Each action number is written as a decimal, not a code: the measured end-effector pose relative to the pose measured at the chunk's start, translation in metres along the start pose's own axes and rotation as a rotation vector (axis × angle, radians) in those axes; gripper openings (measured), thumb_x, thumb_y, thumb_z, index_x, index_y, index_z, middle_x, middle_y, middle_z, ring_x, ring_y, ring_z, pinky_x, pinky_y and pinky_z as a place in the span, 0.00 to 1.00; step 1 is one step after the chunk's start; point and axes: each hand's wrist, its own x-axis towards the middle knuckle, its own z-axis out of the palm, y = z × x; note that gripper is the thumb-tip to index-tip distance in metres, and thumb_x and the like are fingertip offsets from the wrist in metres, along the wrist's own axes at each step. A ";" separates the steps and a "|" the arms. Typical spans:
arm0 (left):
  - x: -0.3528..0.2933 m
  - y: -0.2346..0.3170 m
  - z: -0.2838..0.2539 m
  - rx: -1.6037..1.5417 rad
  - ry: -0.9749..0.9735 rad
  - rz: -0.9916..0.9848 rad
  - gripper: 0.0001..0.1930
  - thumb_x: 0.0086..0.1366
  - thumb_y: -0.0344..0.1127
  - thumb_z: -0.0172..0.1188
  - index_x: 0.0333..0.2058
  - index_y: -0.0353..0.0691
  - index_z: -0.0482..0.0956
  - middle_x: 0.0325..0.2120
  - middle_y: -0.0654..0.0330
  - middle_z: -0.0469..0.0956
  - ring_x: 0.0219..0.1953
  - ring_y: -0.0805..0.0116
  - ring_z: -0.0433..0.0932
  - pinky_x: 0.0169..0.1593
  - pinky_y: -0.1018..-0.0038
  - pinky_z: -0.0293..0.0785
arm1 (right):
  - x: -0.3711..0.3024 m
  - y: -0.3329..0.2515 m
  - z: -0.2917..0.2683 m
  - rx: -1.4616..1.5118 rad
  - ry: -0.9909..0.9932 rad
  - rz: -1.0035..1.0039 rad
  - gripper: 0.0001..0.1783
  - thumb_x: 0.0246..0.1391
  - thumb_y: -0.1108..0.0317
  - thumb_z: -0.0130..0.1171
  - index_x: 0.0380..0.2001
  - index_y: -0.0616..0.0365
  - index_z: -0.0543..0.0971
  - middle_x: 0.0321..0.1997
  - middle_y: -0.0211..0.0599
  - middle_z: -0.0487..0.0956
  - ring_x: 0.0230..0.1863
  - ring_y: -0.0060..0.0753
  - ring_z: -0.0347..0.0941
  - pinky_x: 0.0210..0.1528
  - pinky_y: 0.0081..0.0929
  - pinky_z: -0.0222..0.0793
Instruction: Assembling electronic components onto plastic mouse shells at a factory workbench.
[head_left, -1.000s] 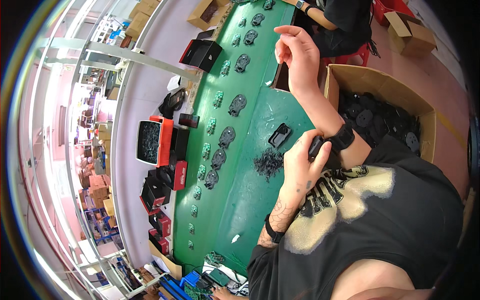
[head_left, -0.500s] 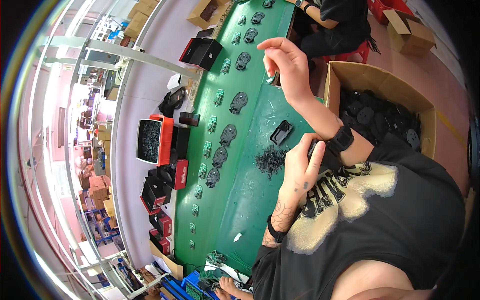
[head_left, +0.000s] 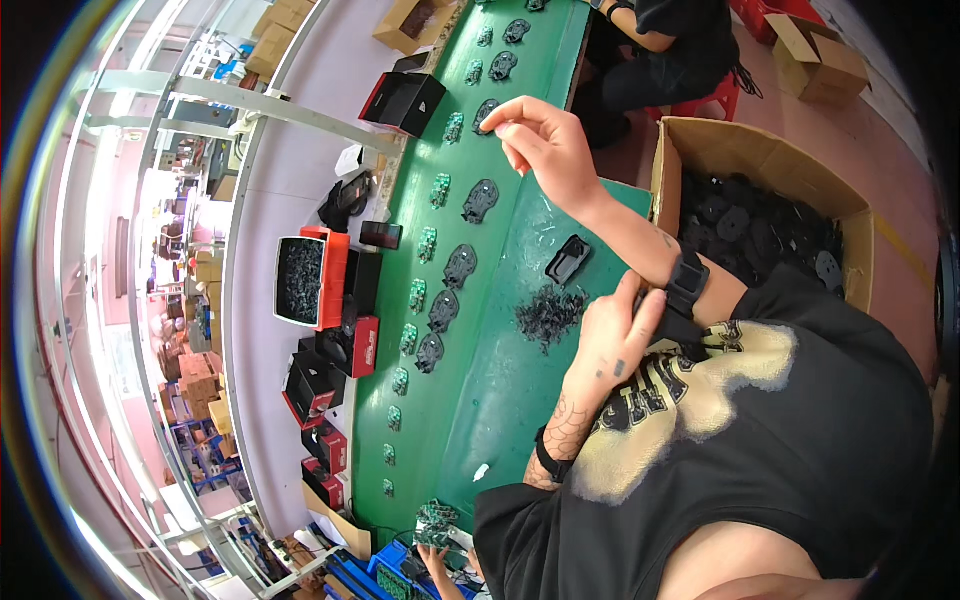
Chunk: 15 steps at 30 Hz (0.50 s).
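My right hand (head_left: pixel 545 150) reaches out over the green belt, its index finger stretched to the edge of a black, oval, mouse-shaped plastic shell (head_left: pixel 485 114). Its other fingers are bent and apart; whether they touch the shell I cannot tell. Close to my chest, my left hand (head_left: pixel 615 330) is closed around a dark plastic part (head_left: pixel 641 302), mostly hidden by fingers and shirt. Between my arms and the belt, on the green table, lie a black open plastic casing (head_left: pixel 569 260) and a pile of small black pieces (head_left: pixel 550 318).
More black shells (head_left: pixel 480 200) and small green circuit boards (head_left: pixel 440 190) line the belt (head_left: pixel 400 440). A carton (head_left: pixel 665 180) of black parts stands behind my right arm. An orange bin (head_left: pixel 332 280) sits beyond the belt. Co-workers' hands (head_left: pixel 435 565) are at the bottom and top.
My right hand has moved left and slightly down to the shell. My left hand has shifted a little right. The lower co-worker's hands now hold up a bunch of green boards.
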 end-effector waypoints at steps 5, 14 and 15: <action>-0.004 0.017 0.000 0.180 0.030 -0.049 0.20 0.64 0.48 0.61 0.40 0.35 0.71 0.21 0.47 0.79 0.26 0.47 0.81 0.33 0.61 0.75 | 0.005 -0.017 0.010 -0.010 -0.028 -0.055 0.09 0.61 0.73 0.51 0.36 0.63 0.80 0.19 0.24 0.72 0.21 0.13 0.64 0.24 0.16 0.61; -0.003 0.031 0.004 0.434 0.039 -0.083 0.32 0.54 0.55 0.69 0.40 0.31 0.68 0.22 0.46 0.81 0.26 0.47 0.83 0.33 0.60 0.80 | 0.016 -0.020 0.015 -0.103 -0.078 -0.171 0.10 0.63 0.73 0.50 0.39 0.63 0.81 0.20 0.25 0.71 0.21 0.13 0.65 0.25 0.16 0.61; -0.001 0.028 0.004 0.342 0.072 -0.064 0.31 0.55 0.53 0.70 0.42 0.33 0.67 0.22 0.48 0.80 0.26 0.50 0.83 0.32 0.62 0.78 | 0.020 -0.025 0.011 -0.112 -0.077 -0.176 0.10 0.63 0.73 0.50 0.39 0.63 0.81 0.20 0.25 0.71 0.21 0.13 0.65 0.25 0.16 0.61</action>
